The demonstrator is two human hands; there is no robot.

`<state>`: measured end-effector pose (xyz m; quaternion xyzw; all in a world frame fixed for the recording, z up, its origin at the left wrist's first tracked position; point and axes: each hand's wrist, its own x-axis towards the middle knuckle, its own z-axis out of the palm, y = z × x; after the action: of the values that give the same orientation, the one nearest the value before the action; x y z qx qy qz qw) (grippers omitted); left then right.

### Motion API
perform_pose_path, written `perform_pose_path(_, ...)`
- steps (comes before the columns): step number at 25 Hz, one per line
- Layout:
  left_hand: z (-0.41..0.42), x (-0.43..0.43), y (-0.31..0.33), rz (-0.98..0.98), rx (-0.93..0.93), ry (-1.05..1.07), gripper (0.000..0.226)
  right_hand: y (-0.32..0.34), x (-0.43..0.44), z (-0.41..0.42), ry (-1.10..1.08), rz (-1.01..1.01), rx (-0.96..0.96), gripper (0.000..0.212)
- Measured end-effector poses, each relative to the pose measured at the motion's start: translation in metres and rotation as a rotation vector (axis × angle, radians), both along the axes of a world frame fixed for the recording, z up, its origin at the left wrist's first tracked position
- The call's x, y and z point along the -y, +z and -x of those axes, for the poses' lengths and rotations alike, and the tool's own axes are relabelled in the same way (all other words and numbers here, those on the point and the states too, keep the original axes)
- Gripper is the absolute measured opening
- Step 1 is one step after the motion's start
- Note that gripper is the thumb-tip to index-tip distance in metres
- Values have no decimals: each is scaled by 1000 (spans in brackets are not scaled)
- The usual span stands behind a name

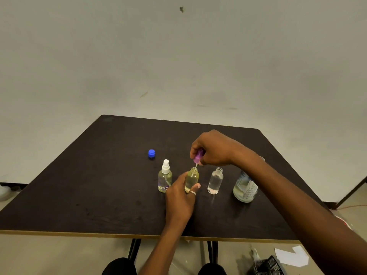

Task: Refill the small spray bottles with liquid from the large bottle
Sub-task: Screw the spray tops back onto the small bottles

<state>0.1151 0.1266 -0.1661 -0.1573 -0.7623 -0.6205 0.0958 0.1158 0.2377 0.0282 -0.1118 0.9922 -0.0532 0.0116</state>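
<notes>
Head view: my left grip (179,197) is wrapped round the middle small bottle (191,178), fingers on its left side and thumb on its right. It keeps the bottle upright on the dark worktop (89,185). The bottle holds yellowish liquid and its neck is open. Directly above it, my right grip (214,150) pinches the purple spray cap (198,155), its fingers curled tight round it. The cap's thin dip tube (196,166) hangs down and its end reaches the bottle's mouth, while the cap itself sits clear above the neck.

Just left of the held bottle stands a spray bottle with a white nozzle (164,176), also with yellowish liquid. To the right stands an uncapped clear bottle (215,181). Beyond that is the large bottle (245,188), its top hidden behind my right forearm. A blue cap (151,153) lies apart, farther back and to the left.
</notes>
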Motion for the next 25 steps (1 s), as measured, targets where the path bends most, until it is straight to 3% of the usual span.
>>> perform_pose_path(25,-1,2,3,10,-2,-20,34,-40,3,11,-53,-75,5,20)
